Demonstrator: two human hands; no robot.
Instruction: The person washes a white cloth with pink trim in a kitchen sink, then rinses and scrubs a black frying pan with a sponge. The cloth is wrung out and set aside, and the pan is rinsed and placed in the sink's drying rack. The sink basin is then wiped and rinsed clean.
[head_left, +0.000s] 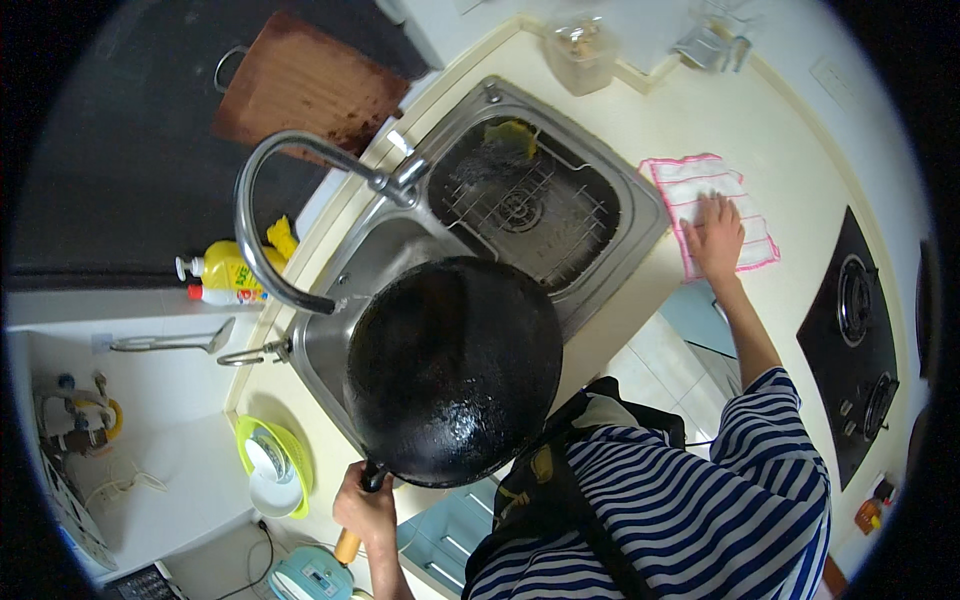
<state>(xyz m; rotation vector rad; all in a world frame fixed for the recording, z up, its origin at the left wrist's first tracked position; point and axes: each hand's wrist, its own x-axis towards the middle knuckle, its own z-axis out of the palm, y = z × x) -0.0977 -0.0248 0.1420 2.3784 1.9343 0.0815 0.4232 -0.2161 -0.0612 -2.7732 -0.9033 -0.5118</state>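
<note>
My left hand grips the handle of a large black wok. The wok covers much of the smaller basin of a stainless-steel sink, and its wet surface shines near the bottom. My right hand rests on a white dishcloth with pink stripes and edging, fingers spread over it on the counter. A curved chrome faucet arches to the wok's left, with a little water at its spout. The larger basin holds a wire rack and a yellow-green scrubbing cloth.
A black gas hob lies at the right. Yellow dish soap and a wooden cutting board are behind the faucet. A green colander with bowls and a light-blue appliance stand lower left. A clear container sits beyond the sink.
</note>
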